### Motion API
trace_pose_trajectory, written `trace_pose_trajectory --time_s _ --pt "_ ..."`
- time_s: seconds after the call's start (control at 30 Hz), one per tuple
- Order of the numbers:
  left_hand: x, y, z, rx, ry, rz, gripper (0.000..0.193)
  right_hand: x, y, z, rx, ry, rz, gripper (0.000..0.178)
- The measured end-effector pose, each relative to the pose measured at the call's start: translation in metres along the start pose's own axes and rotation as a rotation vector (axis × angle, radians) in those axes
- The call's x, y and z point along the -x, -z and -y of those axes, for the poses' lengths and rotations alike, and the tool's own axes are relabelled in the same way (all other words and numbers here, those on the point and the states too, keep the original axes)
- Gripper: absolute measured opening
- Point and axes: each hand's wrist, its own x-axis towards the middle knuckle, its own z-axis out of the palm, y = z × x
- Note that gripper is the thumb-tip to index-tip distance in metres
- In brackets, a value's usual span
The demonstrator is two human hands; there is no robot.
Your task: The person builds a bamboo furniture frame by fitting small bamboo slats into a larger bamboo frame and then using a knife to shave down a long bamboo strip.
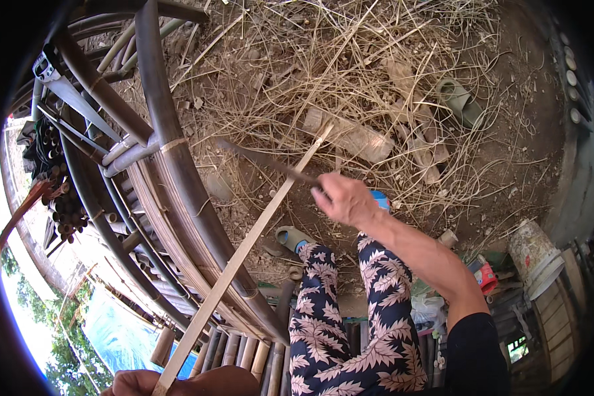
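Note:
A long, pale bamboo strip (244, 247) runs slantwise from the lower left up toward the middle of the view. My left hand (135, 383) is closed around its near end, partly cut off by the lower edge. My right hand (348, 198) grips a long dark knife (261, 158), whose blade points left and crosses the strip near its far end. The fingers hide the knife's handle, and the blade is a little blurred. The strip's far tip lies over a split wood block (350, 135) on the ground.
Thin bamboo shavings (297, 86) litter the dirt floor. On the left stands a bamboo frame (168, 125) with a handsaw (79, 99) on it. A green clog (461, 102) lies at the far right. A stained white bucket (538, 257) stands at the right.

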Motion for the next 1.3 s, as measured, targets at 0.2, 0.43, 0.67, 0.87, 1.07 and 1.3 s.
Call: trace_pose_trajectory --time_s 0.2,0.43,0.67,0.87,1.07,1.3 --pt "-0.003 0.010 -0.007 -0.124 0.024 0.047 0.035 -0.006 -0.014 -0.084 0.257 -0.524 0.108 0.018" --pt "-0.034 0.003 -0.026 -0.030 0.189 -0.659 0.042 0.043 0.008 0.003 -0.457 -0.676 -0.366 0.028" --pt "-0.027 0.128 -0.190 0.248 0.495 -0.889 0.043 0.044 0.104 0.256 -1.828 -0.860 -0.745 0.038" --pt "0.058 0.229 -0.292 0.177 1.292 -0.617 0.032 0.061 0.165 0.380 -1.343 -0.754 -0.851 0.025" --pt "0.011 0.202 -0.367 -0.854 0.285 0.593 0.051 0.086 0.157 0.545 -1.054 -0.441 -0.693 0.026" --pt "0.002 0.286 -0.354 0.182 1.002 0.627 0.039 0.088 0.170 0.643 -0.427 0.022 -0.444 0.035"
